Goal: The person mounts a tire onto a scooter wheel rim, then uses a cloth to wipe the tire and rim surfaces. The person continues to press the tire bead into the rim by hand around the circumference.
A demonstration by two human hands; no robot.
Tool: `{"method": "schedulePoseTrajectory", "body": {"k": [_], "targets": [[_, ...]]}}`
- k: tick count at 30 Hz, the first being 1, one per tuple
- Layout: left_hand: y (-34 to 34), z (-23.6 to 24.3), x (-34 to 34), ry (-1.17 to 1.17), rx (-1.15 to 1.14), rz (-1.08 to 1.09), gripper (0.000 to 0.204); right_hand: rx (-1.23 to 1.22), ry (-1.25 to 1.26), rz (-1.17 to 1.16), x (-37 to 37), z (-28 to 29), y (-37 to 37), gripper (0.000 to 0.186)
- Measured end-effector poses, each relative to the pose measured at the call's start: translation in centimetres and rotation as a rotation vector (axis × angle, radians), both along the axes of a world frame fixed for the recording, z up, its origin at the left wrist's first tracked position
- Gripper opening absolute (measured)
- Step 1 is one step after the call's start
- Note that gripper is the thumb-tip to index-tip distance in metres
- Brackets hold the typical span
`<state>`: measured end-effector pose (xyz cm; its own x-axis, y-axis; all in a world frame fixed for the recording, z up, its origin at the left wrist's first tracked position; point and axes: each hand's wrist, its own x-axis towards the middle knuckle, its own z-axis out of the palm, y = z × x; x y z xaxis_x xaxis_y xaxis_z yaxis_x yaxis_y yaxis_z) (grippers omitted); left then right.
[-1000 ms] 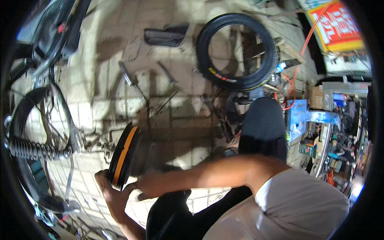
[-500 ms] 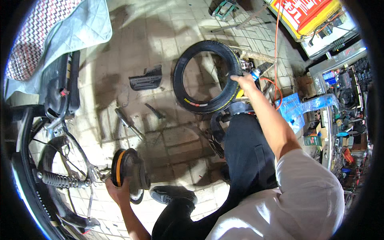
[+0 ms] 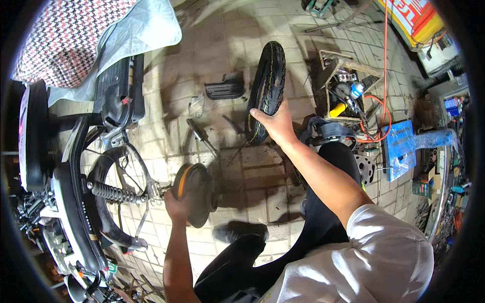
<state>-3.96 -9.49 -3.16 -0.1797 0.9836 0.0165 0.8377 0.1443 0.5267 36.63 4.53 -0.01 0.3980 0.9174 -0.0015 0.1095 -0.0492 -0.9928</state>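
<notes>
Currently, a wheel (image 3: 201, 196) with an orange band is gripped at its edge by the left hand (image 3: 177, 208), towards eight o'clock, its fingers partly hidden. Near one o'clock, a black tyre (image 3: 275, 76), seen nearly edge-on, is grasped by the right hand (image 3: 275, 123), the thumb being laid over its near side. Tools are held in a wooden box (image 3: 358, 65) at two o'clock; a coil spring (image 3: 116, 193) is seen past eight.

The floor (image 3: 247, 177) is made of pale, dirty bricks. A black plastic piece (image 3: 225, 87), a long metal tool (image 3: 196, 132) and a short dark bar (image 3: 232, 124) lie on it near each other. A wooden box (image 3: 361, 67) stands on it farther right, and a dark shoe (image 3: 240, 231) rests on it too.
</notes>
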Motion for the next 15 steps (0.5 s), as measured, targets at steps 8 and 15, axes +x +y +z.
{"method": "schedulePoseTrajectory", "body": {"k": [8, 15], "targets": [[0.5, 0.7, 0.7, -0.062, -0.100, 0.009, 0.042, -0.012, 0.042, 0.000, 0.7, 5.5, -0.3, 0.048], [2.4, 3.3, -0.6, 0.149, -0.538, -0.152, 0.082, -0.203, 0.055, 0.277, 1.5, 7.5, -9.3, 0.046]]}}
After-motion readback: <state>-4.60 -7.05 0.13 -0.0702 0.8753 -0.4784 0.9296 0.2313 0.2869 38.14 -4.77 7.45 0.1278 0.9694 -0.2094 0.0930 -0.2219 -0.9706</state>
